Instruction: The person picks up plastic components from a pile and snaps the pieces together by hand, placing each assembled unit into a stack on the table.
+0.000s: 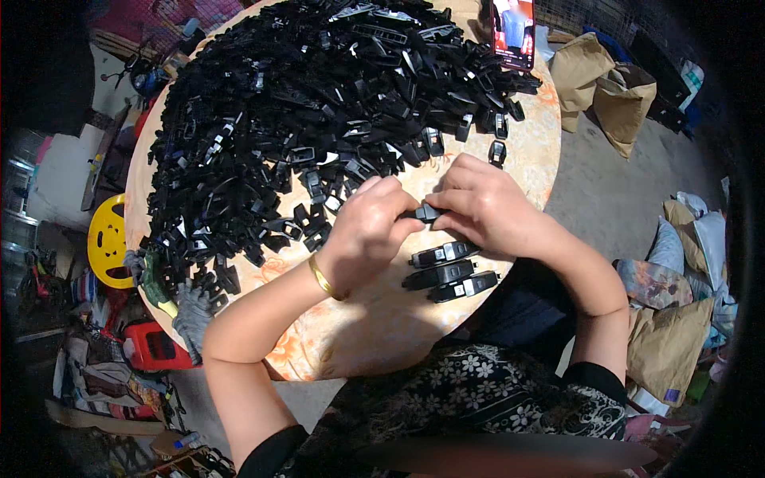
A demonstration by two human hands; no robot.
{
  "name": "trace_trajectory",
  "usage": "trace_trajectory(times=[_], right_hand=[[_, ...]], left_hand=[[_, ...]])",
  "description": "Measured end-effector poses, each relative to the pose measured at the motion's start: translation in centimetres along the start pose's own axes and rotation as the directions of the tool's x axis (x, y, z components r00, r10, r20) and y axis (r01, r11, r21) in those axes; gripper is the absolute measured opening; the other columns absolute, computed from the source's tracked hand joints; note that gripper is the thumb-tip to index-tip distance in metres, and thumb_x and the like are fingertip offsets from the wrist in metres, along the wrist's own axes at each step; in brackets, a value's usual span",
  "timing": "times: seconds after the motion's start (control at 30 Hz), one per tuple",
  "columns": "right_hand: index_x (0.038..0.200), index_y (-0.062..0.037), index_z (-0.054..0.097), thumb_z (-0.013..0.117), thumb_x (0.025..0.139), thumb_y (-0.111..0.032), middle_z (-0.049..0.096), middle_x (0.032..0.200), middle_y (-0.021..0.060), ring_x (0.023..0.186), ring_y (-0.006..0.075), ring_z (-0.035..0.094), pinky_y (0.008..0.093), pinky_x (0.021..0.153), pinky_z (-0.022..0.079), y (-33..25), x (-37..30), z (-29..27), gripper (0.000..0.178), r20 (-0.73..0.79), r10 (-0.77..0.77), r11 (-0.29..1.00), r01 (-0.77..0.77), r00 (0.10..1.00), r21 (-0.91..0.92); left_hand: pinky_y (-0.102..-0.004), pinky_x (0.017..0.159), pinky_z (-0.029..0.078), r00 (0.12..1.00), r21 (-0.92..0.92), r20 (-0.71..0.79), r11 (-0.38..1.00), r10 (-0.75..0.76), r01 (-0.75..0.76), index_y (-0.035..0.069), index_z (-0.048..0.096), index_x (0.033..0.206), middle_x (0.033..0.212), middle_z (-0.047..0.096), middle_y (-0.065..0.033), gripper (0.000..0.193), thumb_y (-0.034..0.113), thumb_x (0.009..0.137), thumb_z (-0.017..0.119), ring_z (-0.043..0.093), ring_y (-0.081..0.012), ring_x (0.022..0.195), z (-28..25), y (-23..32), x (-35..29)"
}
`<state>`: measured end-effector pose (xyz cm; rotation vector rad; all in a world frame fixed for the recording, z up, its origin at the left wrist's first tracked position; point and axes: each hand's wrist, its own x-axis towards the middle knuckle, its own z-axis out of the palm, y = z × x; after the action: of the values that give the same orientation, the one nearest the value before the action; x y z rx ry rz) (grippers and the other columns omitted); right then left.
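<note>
Over the round table's near half, my left hand [368, 227] and my right hand [488, 205] meet, fingertips pinched on the two ends of a small black plastic part [427, 213]. Much of that part is hidden by my fingers, so its exact kind does not show. Just below my right hand lie three longer black plastic pieces with metallic-looking patches: an upper one [443, 253], a middle one [438, 276] and a lower one [466, 287]. A large heap of similar black parts [319, 95] spreads beyond my hands. One loose black piece [497, 152] sits apart, above my right hand.
The table [374, 334] has a pale flowered cover. At its far right edge a phone [512, 40] stands lit. Grey gloves [191, 319] hang over the left edge, near a yellow wheel-shaped object [110, 241] and a red container [155, 346]. Brown sacks [625, 107] stand on the right.
</note>
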<state>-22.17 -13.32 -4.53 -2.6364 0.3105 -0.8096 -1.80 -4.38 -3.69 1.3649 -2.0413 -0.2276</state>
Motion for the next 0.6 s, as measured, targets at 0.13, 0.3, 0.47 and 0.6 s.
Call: trace_trajectory(times=[0.13, 0.3, 0.47, 0.6], right_hand=[[0.088, -0.0045, 0.072, 0.073, 0.081, -0.034, 0.061, 0.078, 0.011, 0.079, 0.0318, 0.063, 0.042, 0.072, 0.051, 0.9, -0.5, -1.5, 0.03, 0.074, 0.056, 0.994, -0.062, 0.996, 0.09], [0.096, -0.0046, 0.07, 0.069, 0.085, -0.039, 0.061, 0.084, 0.0129, 0.08, 0.0332, 0.064, 0.0442, 0.068, 0.052, 2.7, -0.3, -2.5, 0.037, -0.204, 0.361, 0.819, -0.414, 0.91, -0.396], [0.098, -0.0029, 0.069, 0.069, 0.085, -0.023, 0.062, 0.087, 0.0137, 0.083, 0.0343, 0.064, 0.0442, 0.073, 0.053, 4.0, -0.6, -1.5, 0.024, -0.103, 0.34, 0.849, -0.352, 0.935, -0.394], [0.101, 0.0013, 0.067, 0.072, 0.079, -0.008, 0.065, 0.091, 0.0164, 0.089, 0.0362, 0.065, 0.0441, 0.079, 0.053, 2.4, 0.2, -1.3, 0.025, -0.156, 0.282, 0.947, -0.301, 0.947, -0.115]], left_hand=[[-0.0326, 0.067, 0.052, 0.973, -0.096, 0.205, 0.987, -0.104, 0.126, 0.004, 0.073, 0.083, 0.082, 0.068, -0.0108, 0.012, 0.015, 0.079, 0.077, 0.066, -0.0242, 0.073, -3.5, -1.4, 1.3], [-0.0427, 0.087, 0.048, 0.948, 0.657, -0.309, 0.702, -0.08, 0.274, 0.005, 0.068, 0.116, 0.109, 0.062, -0.0186, 0.038, 0.025, 0.084, 0.073, 0.056, -0.0356, 0.1, -8.3, -10.8, 1.6], [-0.0423, 0.087, 0.049, 0.945, 0.634, -0.274, 0.705, -0.178, 0.317, 0.005, 0.071, 0.107, 0.104, 0.065, -0.0168, 0.027, 0.019, 0.084, 0.072, 0.061, -0.0349, 0.098, -9.0, -12.5, 1.5], [-0.0425, 0.081, 0.051, 0.914, 0.632, -0.37, 0.677, -0.165, 0.378, 0.002, 0.071, 0.096, 0.091, 0.066, -0.0165, 0.016, 0.011, 0.083, 0.069, 0.064, -0.0349, 0.089, -9.4, -11.9, 1.2]])
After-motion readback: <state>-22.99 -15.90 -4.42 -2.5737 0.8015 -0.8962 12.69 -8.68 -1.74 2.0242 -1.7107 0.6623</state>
